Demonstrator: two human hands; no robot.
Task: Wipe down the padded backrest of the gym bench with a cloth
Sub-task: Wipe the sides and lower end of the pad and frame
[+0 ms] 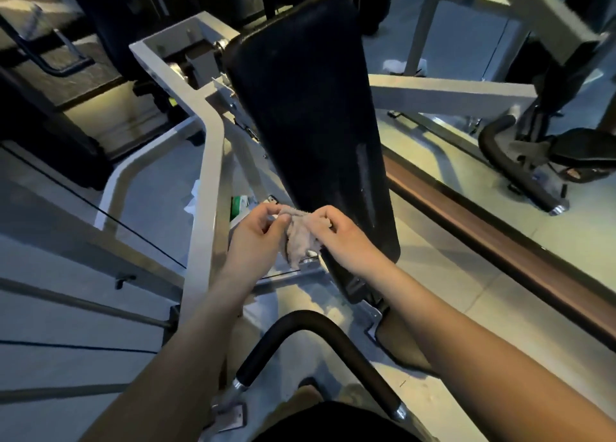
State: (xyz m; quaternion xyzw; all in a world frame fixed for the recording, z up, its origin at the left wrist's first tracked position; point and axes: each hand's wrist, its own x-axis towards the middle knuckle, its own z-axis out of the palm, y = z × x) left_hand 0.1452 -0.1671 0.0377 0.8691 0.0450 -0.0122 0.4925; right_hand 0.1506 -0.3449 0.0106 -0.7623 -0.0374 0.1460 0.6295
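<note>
Beige cloth (301,238) is hanging bunched between both hands: left hand (256,233) and right hand (340,238) are each pinching it, just before the black backrest (306,108).

Centre of my view: a long black padded backrest (310,114) runs from near to far. I log a crumpled beige cloth (301,238) at its near end, toward the left edge. The left hand (256,238) pinches the cloth's left side, the right hand (343,241) its right. A white square-tube steel frame (210,161) stands just left of the backrest. A green-and-white packet (239,204) lies on the floor between the two, just beyond the left hand. A black curved padded handlebar (316,325) arches nearest, under both forearms. A long brown rail (483,228) runs to the backrest's right.
</note>
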